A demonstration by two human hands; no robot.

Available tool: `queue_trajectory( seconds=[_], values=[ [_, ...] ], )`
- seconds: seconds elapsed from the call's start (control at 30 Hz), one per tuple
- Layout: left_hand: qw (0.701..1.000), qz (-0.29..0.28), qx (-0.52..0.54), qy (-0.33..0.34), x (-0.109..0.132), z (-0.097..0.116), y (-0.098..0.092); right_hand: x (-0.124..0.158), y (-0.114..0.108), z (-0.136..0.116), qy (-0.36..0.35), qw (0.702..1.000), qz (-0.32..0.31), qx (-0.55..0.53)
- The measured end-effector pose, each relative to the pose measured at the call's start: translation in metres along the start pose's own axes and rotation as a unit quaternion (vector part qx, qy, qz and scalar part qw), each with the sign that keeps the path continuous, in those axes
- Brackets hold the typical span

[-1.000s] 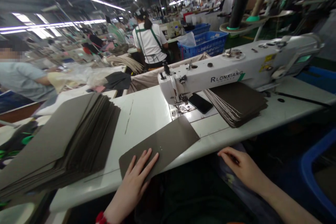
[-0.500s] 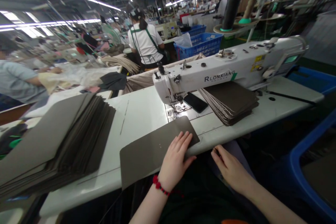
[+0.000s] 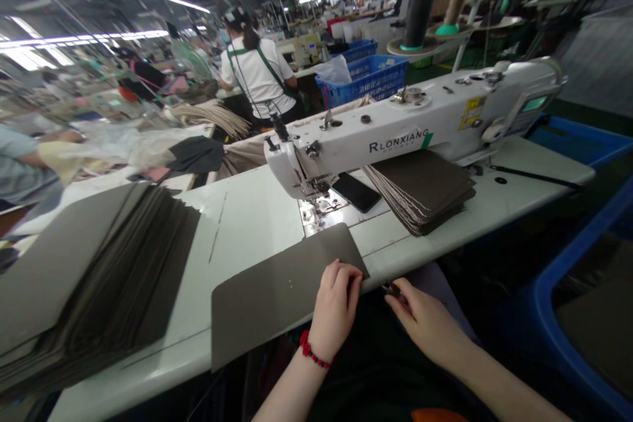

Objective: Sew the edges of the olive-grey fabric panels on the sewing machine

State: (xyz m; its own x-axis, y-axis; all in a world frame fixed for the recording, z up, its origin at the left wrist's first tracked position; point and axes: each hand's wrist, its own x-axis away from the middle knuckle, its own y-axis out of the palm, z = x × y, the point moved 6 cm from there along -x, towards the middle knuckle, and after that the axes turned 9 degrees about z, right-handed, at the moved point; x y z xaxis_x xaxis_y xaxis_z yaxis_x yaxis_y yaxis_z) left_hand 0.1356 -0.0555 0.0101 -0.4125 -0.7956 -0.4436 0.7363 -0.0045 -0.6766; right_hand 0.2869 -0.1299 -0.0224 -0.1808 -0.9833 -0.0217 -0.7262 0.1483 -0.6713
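A flat grey-brown panel (image 3: 277,283) with rounded corners lies at the front of the sewing table, its near edge hanging over. My left hand (image 3: 336,300), with a red beaded bracelet at the wrist, has its fingers bent and closed at the panel's near right corner. Just right of it, off the table's front edge, my right hand (image 3: 428,320) is closed around a small dark tool (image 3: 393,289) with a shiny tip; the rest is hidden in the fingers. Beyond the panel is the white sewing machine (image 3: 346,138), its needle area above the metal plate.
A tall stack of similar panels (image 3: 113,264) stands on the left. Under the machine arm lie a smaller stack (image 3: 425,188) and a black phone (image 3: 357,192). Blue bins (image 3: 548,316) flank the right side. A co-worker (image 3: 260,72) in a white shirt sits ahead.
My left hand has gone from lying flat on the panel to bent, closed fingers at its corner. The right hand has turned slightly, showing more of the dark tool. The view has shifted a little.
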Motion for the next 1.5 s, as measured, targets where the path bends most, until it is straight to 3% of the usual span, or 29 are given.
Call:
queue_trajectory(
  seconds=[0.23,0.5,0.6,0.67,0.73,0.8,0.87,0.97,1.07,1.13,1.23,1.4,1.5],
  values=[
    [0.999,-0.002,0.027,-0.019,0.0,-0.002,-0.002,-0.014,0.014,-0.023,-0.042,0.991,-0.025,0.122],
    [0.998,-0.002,0.051,-0.023,-0.001,0.001,-0.002,-0.024,0.023,-0.029,-0.052,0.978,-0.024,0.201],
    [0.997,-0.003,0.071,-0.027,0.003,0.003,-0.023,-0.024,0.014,-0.026,-0.058,0.98,-0.018,0.187],
    [0.995,-0.061,0.079,-0.005,0.013,0.002,-0.042,-0.024,0.003,-0.023,-0.064,0.984,-0.002,0.166],
    [0.984,-0.157,0.062,0.048,0.032,-0.003,-0.061,-0.025,-0.009,-0.02,-0.073,0.987,0.025,0.144],
    [0.984,-0.167,0.008,0.062,0.049,-0.021,-0.087,-0.027,-0.018,-0.021,-0.094,0.987,0.049,0.122],
    [0.988,-0.134,-0.071,0.036,0.065,-0.048,-0.114,-0.031,-0.02,-0.027,-0.133,0.984,0.053,0.104],
    [0.978,-0.096,-0.183,-0.01,0.084,-0.09,-0.148,-0.039,-0.009,-0.037,-0.19,0.976,0.009,0.102],
    [0.978,-0.104,-0.174,-0.05,0.098,-0.116,-0.175,-0.048,0.003,-0.042,-0.22,0.97,-0.049,0.088],
    [0.987,-0.095,-0.106,-0.079,0.101,-0.119,-0.192,-0.054,0.003,-0.046,-0.23,0.969,-0.075,0.05],
    [0.987,-0.007,-0.009,-0.161,0.097,-0.11,-0.219,-0.062,-0.011,-0.051,-0.204,0.977,-0.061,-0.028],
    [0.936,0.17,0.073,-0.301,0.088,-0.093,-0.241,-0.069,-0.027,-0.066,-0.168,0.982,-0.05,-0.072],
    [0.896,0.213,0.159,-0.357,0.083,-0.093,-0.238,-0.073,-0.028,-0.074,-0.168,0.981,-0.03,-0.094]
  ],
)
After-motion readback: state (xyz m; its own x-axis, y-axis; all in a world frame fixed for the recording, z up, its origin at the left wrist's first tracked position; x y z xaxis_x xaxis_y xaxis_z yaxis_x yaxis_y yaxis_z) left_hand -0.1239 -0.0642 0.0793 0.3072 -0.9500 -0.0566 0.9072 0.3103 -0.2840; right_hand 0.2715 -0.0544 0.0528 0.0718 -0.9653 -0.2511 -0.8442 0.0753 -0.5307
